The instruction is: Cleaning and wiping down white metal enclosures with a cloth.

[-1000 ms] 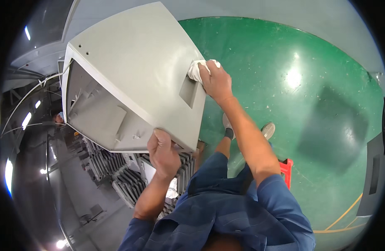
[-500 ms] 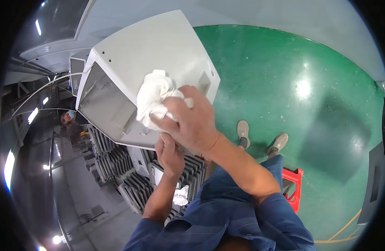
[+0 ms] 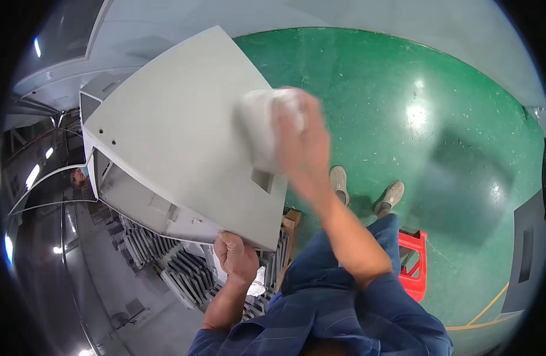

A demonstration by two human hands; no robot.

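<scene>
A large off-white sheet-metal housing [image 3: 178, 113], open along one side, lies tilted in front of me with its broad flat face up. My right hand [image 3: 302, 145] presses a bunched white cloth [image 3: 256, 121] against that face near its right edge; both are smeared by motion. Just below the cloth, a rectangular cutout [image 3: 262, 180] shows in the face. At the housing's near lower corner, my left hand [image 3: 236, 259] grips the rim, fingers curled and thumb on top.
Under the housing stand stacks of grey slatted parts [image 3: 190, 276], with another white cloth [image 3: 257, 282] and a wooden block [image 3: 292, 219] beside them. A red plastic stool [image 3: 416, 267] is by my legs on the green floor [image 3: 368, 77]. Another person [image 3: 79, 177] appears far left.
The housing has turned and its near corner has come closer to me. My right hand has swept the cloth rightward across the face. My left hand has moved slightly down, now on the corner.
</scene>
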